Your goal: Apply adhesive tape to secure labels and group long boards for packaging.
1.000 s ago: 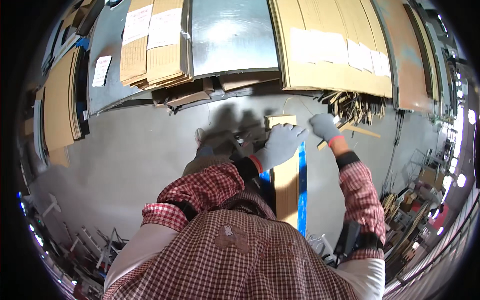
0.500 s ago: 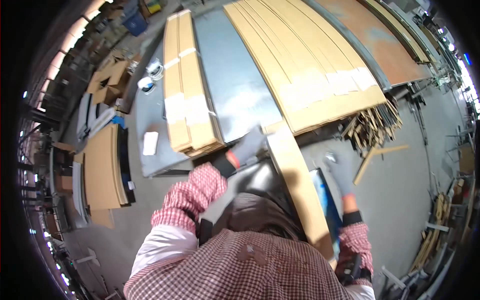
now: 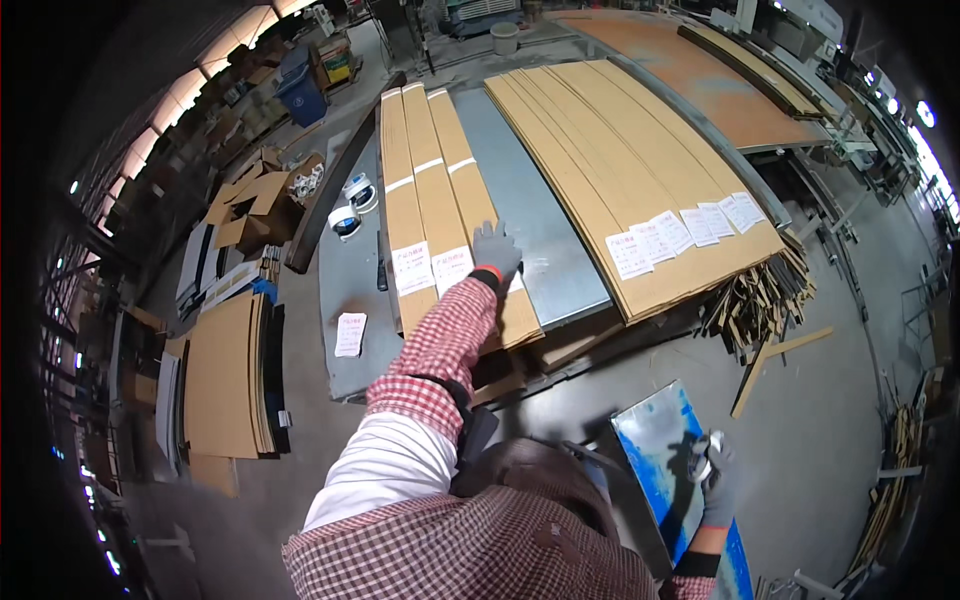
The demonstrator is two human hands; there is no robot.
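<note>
My left hand (image 3: 497, 250), in a grey glove, rests on the rightmost of three long tan cardboard bundles (image 3: 462, 185) at the left of the metal table. Its fingers are apart and lie on top. A white paper label partly shows from beneath this hand; similar labels (image 3: 411, 266) lie on the other two bundles. My right hand (image 3: 722, 490), also gloved, is closed round a roll of tape (image 3: 705, 455). It hangs at the near right over a blue-and-grey smeared panel (image 3: 648, 440).
A wide stack of cardboard sheets (image 3: 640, 170) with labels covers the table's right side. Tape rolls (image 3: 352, 207) and a loose label stack (image 3: 349, 335) sit at the left. Thin offcut strips (image 3: 765, 300) stick out beneath the right stack. Cardboard sheets (image 3: 222, 370) stand on the left floor.
The long cardboard piece that slanted toward me now lies beside the two bundles at left. My left hand has reached forward onto it; my right hand is nearer me. The view has tilted up.
</note>
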